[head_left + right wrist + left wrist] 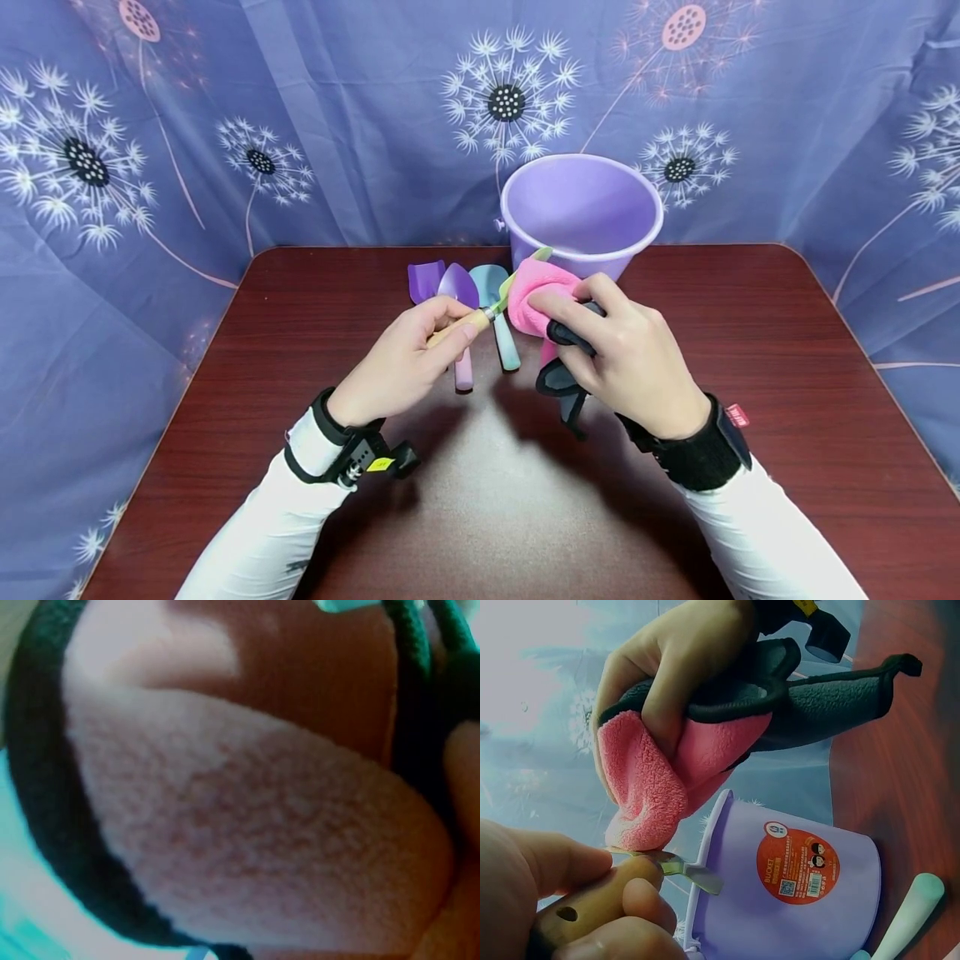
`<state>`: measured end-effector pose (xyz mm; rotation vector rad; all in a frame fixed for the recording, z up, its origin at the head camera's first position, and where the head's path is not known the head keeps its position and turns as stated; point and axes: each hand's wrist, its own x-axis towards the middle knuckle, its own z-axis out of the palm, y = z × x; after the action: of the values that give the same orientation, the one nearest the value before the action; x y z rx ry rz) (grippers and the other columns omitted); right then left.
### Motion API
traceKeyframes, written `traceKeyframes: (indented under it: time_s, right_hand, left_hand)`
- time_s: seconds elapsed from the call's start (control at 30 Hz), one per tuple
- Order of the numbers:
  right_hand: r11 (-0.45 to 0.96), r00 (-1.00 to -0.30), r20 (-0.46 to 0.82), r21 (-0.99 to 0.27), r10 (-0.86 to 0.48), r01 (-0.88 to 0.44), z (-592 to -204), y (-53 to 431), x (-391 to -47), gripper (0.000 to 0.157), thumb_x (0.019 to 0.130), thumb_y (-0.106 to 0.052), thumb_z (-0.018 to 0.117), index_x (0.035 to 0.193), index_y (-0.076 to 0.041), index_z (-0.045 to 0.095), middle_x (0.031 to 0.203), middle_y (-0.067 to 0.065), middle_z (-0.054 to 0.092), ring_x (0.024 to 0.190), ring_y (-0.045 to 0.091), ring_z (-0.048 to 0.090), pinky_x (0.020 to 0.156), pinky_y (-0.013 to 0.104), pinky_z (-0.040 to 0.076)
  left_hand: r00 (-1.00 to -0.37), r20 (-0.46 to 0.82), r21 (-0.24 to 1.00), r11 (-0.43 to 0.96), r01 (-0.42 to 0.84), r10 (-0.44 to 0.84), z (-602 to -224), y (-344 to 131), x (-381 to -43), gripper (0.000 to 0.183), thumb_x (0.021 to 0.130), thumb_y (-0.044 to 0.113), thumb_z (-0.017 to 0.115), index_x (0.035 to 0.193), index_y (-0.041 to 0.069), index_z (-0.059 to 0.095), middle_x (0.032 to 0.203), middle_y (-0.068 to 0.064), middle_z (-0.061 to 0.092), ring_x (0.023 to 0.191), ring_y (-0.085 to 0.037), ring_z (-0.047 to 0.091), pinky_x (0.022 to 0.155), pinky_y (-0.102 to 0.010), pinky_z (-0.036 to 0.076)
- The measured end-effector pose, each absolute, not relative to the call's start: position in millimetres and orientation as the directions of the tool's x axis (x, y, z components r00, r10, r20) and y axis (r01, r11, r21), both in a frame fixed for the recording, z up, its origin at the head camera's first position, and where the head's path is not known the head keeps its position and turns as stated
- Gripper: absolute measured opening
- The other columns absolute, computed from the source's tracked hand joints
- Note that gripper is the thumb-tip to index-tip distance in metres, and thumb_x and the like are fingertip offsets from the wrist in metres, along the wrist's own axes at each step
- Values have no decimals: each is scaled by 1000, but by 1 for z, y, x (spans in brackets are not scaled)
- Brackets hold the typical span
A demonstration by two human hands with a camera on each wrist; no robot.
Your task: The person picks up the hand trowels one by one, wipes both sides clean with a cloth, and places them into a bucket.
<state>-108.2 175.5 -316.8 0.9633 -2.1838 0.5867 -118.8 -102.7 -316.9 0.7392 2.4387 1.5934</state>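
Note:
My left hand [393,362] grips the wooden handle of a small garden tool [478,318] with a yellow-green metal head. In my right hand [633,362] is a bunched cleaning cloth [536,283], pink on one face and dark grey on the other. The cloth wraps part of the tool's head, so the head's full shape is hidden; its green tip shows beyond the pink. In the left wrist view, the cloth [649,795] touches the metal just past the handle [604,896]. Pink cloth [247,817] fills the right wrist view, blurred.
A purple bucket [525,246] stands at the table's back edge, behind the cloth. Left of it lie a purple square-ended shovel [425,281], a purple trowel [459,283] with a pink handle, and a blue shovel [489,279]. A flowered blue curtain [390,125] surrounds the brown table [750,333].

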Motion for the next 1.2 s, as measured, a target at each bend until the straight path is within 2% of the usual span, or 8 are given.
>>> traceKeyframes:
  time_s: [0.3,0.53,0.67,0.83,0.9,1.07,1.2]
  right_hand:
    - [591,-510,667,-128,-543,-796,-319,174,-108,42,87,-5,58,123,-20,73,100,6,55,60,17,48,49,35,44]
    - [592,-534,610,-128,-585,-795,-318,178,-109,45,84,-3,61,124,-19,73,99,3,55,61,15,48,52,34,42]
    - [589,-536,590,-124,-603,-799,-317,182,-109,45,84,-3,63,125,-18,73,99,3,55,60,14,48,52,34,43]
    - [596,-551,558,-122,-620,-794,-314,185,-109,44,85,-4,64,125,-20,72,97,2,52,57,12,44,51,33,41]
    - [602,-561,546,-123,-623,-789,-313,186,-109,45,85,-4,65,126,-21,72,96,1,52,56,11,42,50,32,40]
    - [615,-578,523,-125,-626,-779,-313,188,-108,45,84,-4,67,125,-22,72,95,0,51,55,10,43,50,32,40]
    - [621,-585,512,-120,-629,-774,-312,188,-108,42,86,-6,66,124,-21,72,95,-1,51,56,10,44,51,32,41]
  left_hand:
    - [-875,164,882,329,337,456,-319,-103,-120,14,109,29,63,112,17,67,67,-2,58,60,-18,43,57,-32,34]
    - [-876,161,890,316,328,455,-318,-104,-121,12,110,26,61,115,17,66,67,1,66,59,-18,43,56,-31,33]
    - [-879,155,893,317,320,450,-317,-105,-122,12,110,26,61,115,17,66,70,1,70,61,-20,50,56,-30,39]
    - [-894,139,895,332,297,426,-315,-108,-122,14,109,30,63,115,18,67,70,-1,66,66,-21,59,61,-31,48]
    - [-896,142,891,340,301,421,-313,-109,-123,16,109,32,64,116,18,67,70,-1,67,67,-22,60,64,-31,47]
    - [-901,163,861,389,329,402,-307,-112,-128,21,107,35,65,117,16,69,73,-1,62,67,-21,52,63,-33,38]
    - [-904,175,843,416,342,389,-299,-115,-132,18,107,32,66,117,17,68,77,-4,60,63,-19,58,62,-35,38]
